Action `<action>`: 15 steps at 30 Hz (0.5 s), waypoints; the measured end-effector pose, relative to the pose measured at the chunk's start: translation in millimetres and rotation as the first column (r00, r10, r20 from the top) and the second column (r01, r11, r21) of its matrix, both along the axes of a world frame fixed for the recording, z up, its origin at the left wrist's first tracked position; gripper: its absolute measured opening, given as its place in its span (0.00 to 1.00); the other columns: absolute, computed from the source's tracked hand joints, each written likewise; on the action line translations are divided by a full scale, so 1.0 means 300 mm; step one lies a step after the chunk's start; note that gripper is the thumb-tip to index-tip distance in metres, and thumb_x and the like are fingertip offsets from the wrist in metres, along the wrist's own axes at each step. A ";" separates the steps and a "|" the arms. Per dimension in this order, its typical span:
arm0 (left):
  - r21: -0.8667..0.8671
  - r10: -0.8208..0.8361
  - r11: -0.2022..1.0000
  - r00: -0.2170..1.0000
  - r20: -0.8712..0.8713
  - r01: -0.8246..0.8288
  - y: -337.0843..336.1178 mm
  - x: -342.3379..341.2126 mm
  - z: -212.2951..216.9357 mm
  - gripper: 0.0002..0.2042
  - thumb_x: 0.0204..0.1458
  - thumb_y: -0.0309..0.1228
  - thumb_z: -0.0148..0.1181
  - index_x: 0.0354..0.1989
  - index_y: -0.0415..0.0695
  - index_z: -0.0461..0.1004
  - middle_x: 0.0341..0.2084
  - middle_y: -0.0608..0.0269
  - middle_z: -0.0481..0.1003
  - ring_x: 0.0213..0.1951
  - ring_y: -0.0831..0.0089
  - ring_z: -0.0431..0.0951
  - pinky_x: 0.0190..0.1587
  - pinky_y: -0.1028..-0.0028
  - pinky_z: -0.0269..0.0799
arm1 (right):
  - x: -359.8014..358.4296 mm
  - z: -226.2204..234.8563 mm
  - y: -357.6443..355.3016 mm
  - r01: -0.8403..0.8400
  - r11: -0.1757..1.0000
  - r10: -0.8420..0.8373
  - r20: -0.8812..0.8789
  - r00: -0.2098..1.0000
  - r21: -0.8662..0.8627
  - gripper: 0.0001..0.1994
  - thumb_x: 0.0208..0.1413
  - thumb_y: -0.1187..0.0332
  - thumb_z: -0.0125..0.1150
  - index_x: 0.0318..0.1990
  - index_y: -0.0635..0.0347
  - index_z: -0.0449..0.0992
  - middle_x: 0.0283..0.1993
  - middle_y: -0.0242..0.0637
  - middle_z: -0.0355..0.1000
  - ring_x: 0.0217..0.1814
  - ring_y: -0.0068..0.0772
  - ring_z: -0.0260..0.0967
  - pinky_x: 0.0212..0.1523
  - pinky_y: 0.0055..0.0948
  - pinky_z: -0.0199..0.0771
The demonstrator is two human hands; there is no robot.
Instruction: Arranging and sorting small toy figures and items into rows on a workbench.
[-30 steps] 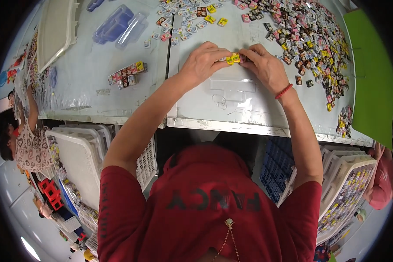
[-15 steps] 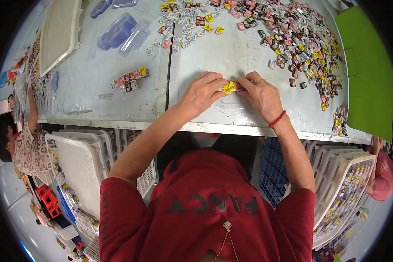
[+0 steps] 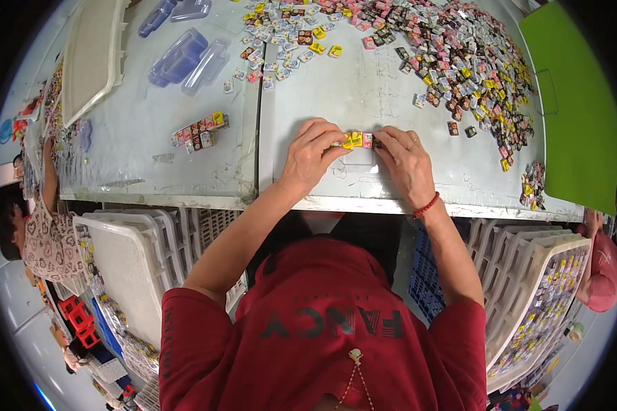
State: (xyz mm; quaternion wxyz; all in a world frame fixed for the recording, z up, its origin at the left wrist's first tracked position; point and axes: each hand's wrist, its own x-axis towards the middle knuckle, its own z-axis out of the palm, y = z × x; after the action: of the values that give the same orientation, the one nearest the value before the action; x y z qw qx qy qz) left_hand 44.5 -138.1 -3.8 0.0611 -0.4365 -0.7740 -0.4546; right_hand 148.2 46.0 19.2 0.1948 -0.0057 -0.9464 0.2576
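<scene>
Close to the table's front edge, both hands pinch the ends of a short row of small square packets (image 3: 358, 140), yellow and pink ones showing in the middle. My left hand (image 3: 312, 155) has its fingertips closed on the yellow left end. At the dark right end, my right hand (image 3: 406, 162) grips with thumb and fingers, which partly hide the packets there. Further left on the table lies a stacked block of similar packets (image 3: 200, 133) in pink, brown and yellow. A large loose heap of packets (image 3: 459, 68) spreads across the far right, with a smaller scatter (image 3: 288, 44) at the far middle.
Clear bluish plastic trays (image 3: 179, 57) lie at the far left beside a large white tray (image 3: 94, 55). A green panel (image 3: 572, 103) borders the table's right. Stacked white crates (image 3: 134, 267) stand below left, more crates (image 3: 528, 288) below right. Co-workers are at both sides.
Both hands have come slightly nearer and a little apart along the row. More of its middle now shows, including a pink packet that was covered.
</scene>
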 end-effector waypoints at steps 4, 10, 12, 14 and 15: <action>-0.029 0.011 1.000 1.000 -0.008 -0.011 -0.009 0.002 -0.017 0.12 0.38 0.26 0.68 0.33 0.41 0.75 0.39 0.63 0.73 0.44 0.62 0.71 0.45 0.67 0.69 | 0.014 -0.006 -0.032 0.034 0.999 -0.033 -0.065 0.997 0.012 0.16 0.43 0.78 0.66 0.43 0.61 0.77 0.46 0.37 0.74 0.41 0.40 0.69 0.42 0.30 0.73; -0.272 -0.116 0.961 0.972 -0.205 0.057 0.000 0.027 0.048 0.25 0.42 0.36 0.67 0.50 0.41 0.70 0.55 0.57 0.65 0.58 0.55 0.62 0.57 0.60 0.60 | 0.061 -0.023 -0.044 0.102 0.988 -0.097 -0.046 0.994 0.113 0.19 0.48 0.72 0.64 0.50 0.60 0.73 0.54 0.39 0.70 0.52 0.45 0.64 0.52 0.39 0.66; -0.396 -0.212 0.913 0.944 -0.253 0.099 0.005 0.030 0.066 0.29 0.44 0.40 0.66 0.55 0.40 0.67 0.59 0.56 0.62 0.61 0.53 0.58 0.60 0.58 0.56 | 0.070 -0.013 -0.038 0.032 0.988 -0.043 0.066 0.997 0.153 0.24 0.53 0.64 0.60 0.57 0.61 0.67 0.62 0.41 0.62 0.62 0.49 0.58 0.59 0.48 0.58; -0.496 -0.288 0.854 0.938 -0.193 0.160 0.008 0.026 0.067 0.33 0.45 0.46 0.63 0.57 0.37 0.65 0.62 0.55 0.59 0.63 0.52 0.55 0.62 0.53 0.51 | 0.075 -0.017 -0.051 0.005 0.981 -0.027 0.113 0.993 0.195 0.27 0.54 0.61 0.58 0.60 0.62 0.64 0.64 0.42 0.59 0.65 0.49 0.54 0.61 0.52 0.54; -0.486 -0.302 0.857 0.932 -0.202 0.173 0.010 0.026 0.067 0.33 0.45 0.46 0.63 0.57 0.37 0.65 0.62 0.55 0.59 0.63 0.52 0.55 0.62 0.53 0.51 | 0.079 -0.023 -0.058 -0.035 0.974 -0.003 0.169 0.986 0.223 0.30 0.56 0.57 0.56 0.62 0.63 0.61 0.67 0.43 0.56 0.69 0.50 0.50 0.63 0.55 0.51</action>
State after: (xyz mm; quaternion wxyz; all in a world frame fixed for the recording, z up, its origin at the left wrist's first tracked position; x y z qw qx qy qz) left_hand 52.4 -135.1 16.4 0.0039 -0.5894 -0.7832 -0.1982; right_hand 171.9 28.6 12.2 0.1117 0.0024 -0.9826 0.1487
